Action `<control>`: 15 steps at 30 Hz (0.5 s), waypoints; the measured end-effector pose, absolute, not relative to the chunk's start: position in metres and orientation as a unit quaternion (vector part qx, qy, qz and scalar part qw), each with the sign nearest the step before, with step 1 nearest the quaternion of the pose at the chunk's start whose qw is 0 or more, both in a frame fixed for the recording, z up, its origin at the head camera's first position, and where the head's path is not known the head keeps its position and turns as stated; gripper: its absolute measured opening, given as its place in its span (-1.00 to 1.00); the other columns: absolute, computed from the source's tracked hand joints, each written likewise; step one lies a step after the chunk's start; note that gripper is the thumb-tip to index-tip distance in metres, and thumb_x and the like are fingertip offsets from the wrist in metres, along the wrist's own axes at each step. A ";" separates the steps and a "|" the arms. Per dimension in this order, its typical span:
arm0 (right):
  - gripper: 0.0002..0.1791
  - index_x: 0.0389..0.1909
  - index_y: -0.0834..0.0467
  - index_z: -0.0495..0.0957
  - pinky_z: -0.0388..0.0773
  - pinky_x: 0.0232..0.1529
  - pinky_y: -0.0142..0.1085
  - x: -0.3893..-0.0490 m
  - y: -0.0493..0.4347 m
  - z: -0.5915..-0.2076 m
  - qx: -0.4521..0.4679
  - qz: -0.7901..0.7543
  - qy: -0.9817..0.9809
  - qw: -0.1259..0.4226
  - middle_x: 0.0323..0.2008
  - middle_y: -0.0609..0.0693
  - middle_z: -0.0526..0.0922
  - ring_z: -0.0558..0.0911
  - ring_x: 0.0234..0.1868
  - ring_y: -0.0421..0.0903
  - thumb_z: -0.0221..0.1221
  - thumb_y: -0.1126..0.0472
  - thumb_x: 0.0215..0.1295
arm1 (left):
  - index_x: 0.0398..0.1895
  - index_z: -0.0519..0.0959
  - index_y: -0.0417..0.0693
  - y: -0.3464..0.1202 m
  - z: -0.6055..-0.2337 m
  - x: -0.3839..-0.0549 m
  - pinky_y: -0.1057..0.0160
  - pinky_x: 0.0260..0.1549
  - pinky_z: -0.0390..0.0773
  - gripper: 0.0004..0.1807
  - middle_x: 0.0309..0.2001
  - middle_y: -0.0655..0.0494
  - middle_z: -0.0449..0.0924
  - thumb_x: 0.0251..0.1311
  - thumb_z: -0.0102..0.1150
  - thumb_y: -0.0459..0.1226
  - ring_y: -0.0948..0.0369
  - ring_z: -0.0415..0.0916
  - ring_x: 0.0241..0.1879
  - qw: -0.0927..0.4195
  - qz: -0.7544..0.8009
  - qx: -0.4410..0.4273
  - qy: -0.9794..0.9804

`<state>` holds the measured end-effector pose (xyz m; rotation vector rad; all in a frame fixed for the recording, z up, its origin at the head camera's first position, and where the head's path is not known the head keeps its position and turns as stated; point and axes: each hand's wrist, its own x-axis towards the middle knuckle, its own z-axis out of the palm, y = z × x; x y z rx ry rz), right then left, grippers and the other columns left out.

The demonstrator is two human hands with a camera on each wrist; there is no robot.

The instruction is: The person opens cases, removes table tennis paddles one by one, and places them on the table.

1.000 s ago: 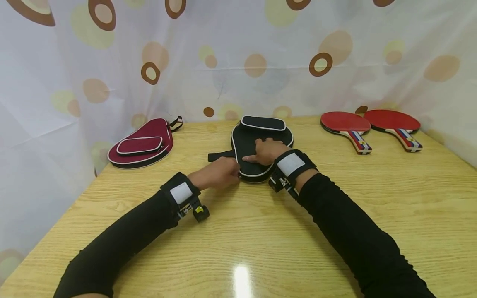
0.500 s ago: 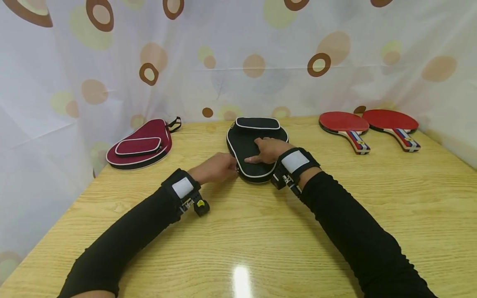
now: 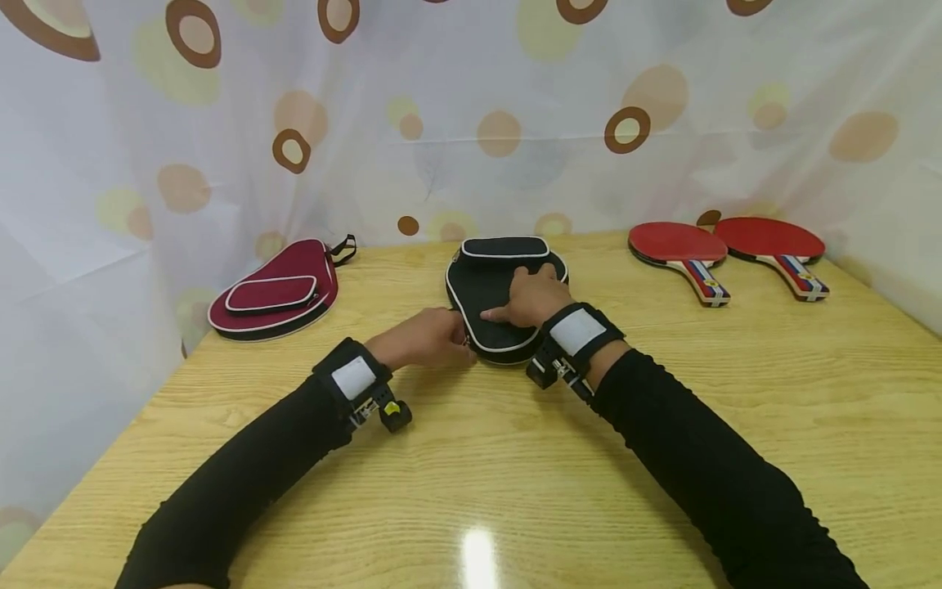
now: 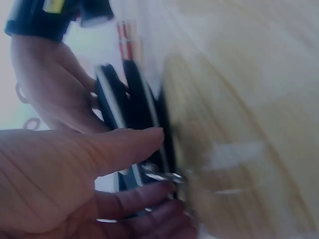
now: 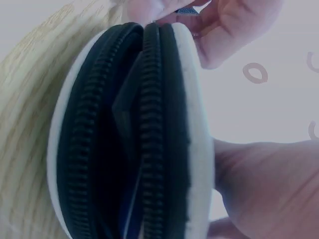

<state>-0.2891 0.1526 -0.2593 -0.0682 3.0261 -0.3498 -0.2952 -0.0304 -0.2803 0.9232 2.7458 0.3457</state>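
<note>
A black table tennis bat case (image 3: pixel 478 286) with white piping lies on the table, its small pocket towards the wall. My right hand (image 3: pixel 536 296) rests on top of it, thumb and fingers spread. At the case's near left corner, my left hand (image 3: pixel 434 339) has its thumb and bent fingers around the metal zipper pull (image 4: pixel 162 174). In the right wrist view, the two rows of zipper teeth (image 5: pixel 152 124) stand apart along the near edge. Something grey and blue shows inside the gap; most of the inside is dark.
A dark red bat case (image 3: pixel 275 286) with a black strap lies to the left. Two red table tennis bats (image 3: pixel 680 243) lie at the back right, handles towards me. A patterned curtain (image 3: pixel 441 98) hangs behind the wooden table (image 3: pixel 412 499).
The black case has shifted slightly left, and its strap, seen beside it a second ago, is out of sight. My left fingers have moved about the corner; the right hand stays on top.
</note>
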 end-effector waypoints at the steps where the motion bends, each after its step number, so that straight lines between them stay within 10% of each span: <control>1: 0.09 0.52 0.43 -0.04 0.35 0.28 0.13 -0.289 0.153 -0.259 -0.014 -0.127 0.991 0.042 0.38 0.54 0.10 0.20 0.37 0.36 0.20 -0.26 0.36 | -0.51 0.49 -0.12 -0.029 -0.278 -0.293 0.31 -0.47 0.27 -0.66 -0.54 0.16 0.33 0.32 0.30 -0.13 0.24 0.29 -0.52 0.119 0.118 0.308 0.936; 8: 0.20 0.56 0.38 -0.20 0.22 0.31 0.18 -0.293 0.155 -0.251 0.009 -0.179 0.984 0.021 0.42 0.60 -0.08 0.15 0.36 0.48 0.38 -0.08 0.25 | 0.16 0.43 -0.28 -0.025 -0.266 -0.284 0.19 -0.15 0.50 -0.44 -0.04 -0.05 0.54 0.35 0.26 -0.02 0.13 0.50 -0.15 0.134 0.126 0.297 0.937; 15: 0.08 0.56 0.34 -0.19 0.33 0.25 0.18 -0.287 0.151 -0.239 0.002 -0.255 0.967 -0.020 0.42 0.59 -0.22 0.13 0.37 0.50 0.37 0.22 0.28 | 0.49 0.16 -0.36 -0.024 -0.262 -0.277 0.04 0.15 0.50 -0.10 0.37 -0.29 0.30 0.39 0.12 0.14 -0.03 0.47 0.20 0.141 0.167 0.286 0.933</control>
